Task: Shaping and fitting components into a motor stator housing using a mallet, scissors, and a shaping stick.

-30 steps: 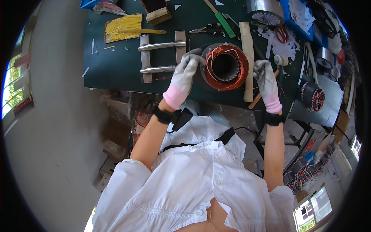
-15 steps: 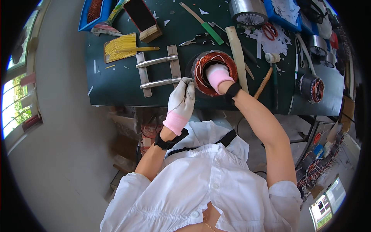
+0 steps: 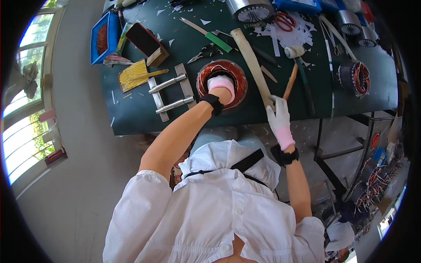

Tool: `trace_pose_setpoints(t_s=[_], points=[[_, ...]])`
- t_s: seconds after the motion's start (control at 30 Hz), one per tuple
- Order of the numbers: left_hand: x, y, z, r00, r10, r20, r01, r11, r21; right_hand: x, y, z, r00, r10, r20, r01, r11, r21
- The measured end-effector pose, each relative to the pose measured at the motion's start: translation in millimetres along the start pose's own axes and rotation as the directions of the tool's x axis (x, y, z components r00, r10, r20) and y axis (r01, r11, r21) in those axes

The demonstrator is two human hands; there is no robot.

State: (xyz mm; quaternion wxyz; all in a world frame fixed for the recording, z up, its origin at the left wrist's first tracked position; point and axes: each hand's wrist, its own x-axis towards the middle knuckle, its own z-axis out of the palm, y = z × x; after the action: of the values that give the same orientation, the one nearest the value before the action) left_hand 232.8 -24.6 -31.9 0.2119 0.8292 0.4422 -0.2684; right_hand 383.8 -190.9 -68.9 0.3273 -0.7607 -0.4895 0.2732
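A round motor stator (image 3: 242,81) with copper windings and white ties lies on the dark green table. My left hand (image 3: 220,82), in a white glove with a pink cuff, reaches down into its central opening, and its fingers are hidden there. To the right, my gloved right hand (image 3: 279,115) is at the near end of a long pale wooden stick (image 3: 250,59), its fingers and thumb closed about that end. The handle of a mallet (image 3: 291,81) lies just right of those fingers.
A metal frame with two bars (image 3: 172,105) and yellow strips (image 3: 133,75) lie left of the stator. Behind are pliers (image 3: 205,53), a green-handled knife (image 3: 218,41) and a phone (image 3: 143,38). Red scissors (image 3: 285,22) rest on white scraps. Another wound stator (image 3: 354,79) stands at right.
My left hand has gone into the stator, where my right hand was before. The right hand has come out and moved to the stick. The whole view has shifted and turned.
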Motion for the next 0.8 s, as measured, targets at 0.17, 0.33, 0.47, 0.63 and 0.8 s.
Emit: trace_pose_setpoints(t_s=[0.17, 0.33, 0.47, 0.63, 0.8], points=[[-6, 1, -12, 0.988, -0.013, 0.152, 0.02, 0.999, -0.048, 62, 11, 53, 0.984, 0.064, -0.166, -0.122, 0.921, -0.369], [-37, -9, -1, 0.986, 0.134, -0.102, -0.141, 0.988, -0.063, 73, 27, 29, 0.978, 0.189, 0.089, -0.183, 0.98, -0.073], [-96, -29, -42, 0.974, 0.19, -0.123, -0.21, 0.962, -0.175, 30, 1, -15, 0.903, 0.303, 0.305, -0.391, 0.875, 0.286], [-32, -47, -85, 0.699, 0.555, -0.451, -0.567, 0.814, 0.124, 7, -25, -13, 0.827, 0.438, 0.354, -0.563, 0.658, 0.5], [55, -52, -68, 0.528, 0.849, 0.016, -0.764, 0.484, -0.426, 2, -29, -6, 0.83, 0.382, 0.406, -0.552, 0.456, 0.698]])
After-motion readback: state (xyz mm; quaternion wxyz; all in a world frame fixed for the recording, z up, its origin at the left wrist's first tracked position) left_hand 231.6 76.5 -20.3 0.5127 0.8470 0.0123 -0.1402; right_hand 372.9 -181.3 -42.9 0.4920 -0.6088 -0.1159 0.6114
